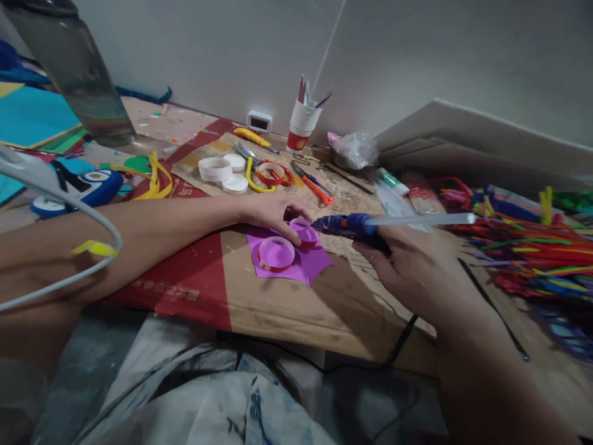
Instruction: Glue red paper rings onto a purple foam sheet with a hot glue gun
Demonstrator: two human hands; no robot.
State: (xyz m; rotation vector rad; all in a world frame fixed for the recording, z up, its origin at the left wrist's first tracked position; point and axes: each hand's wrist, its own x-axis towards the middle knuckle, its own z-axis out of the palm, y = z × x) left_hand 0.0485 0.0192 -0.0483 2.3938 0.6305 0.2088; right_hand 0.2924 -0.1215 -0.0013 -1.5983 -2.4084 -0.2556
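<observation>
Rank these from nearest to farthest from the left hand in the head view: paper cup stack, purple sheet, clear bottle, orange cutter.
From the left hand:
1. Purple sheet: directly below it.
2. Orange cutter: just beyond, to the right.
3. Paper cup stack: farther back, slightly right.
4. Clear bottle: farthest, back and well to the left.

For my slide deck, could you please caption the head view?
Right hand holds a blue glue gun beside two rings on a purple sheet; left hand touches one.
</observation>
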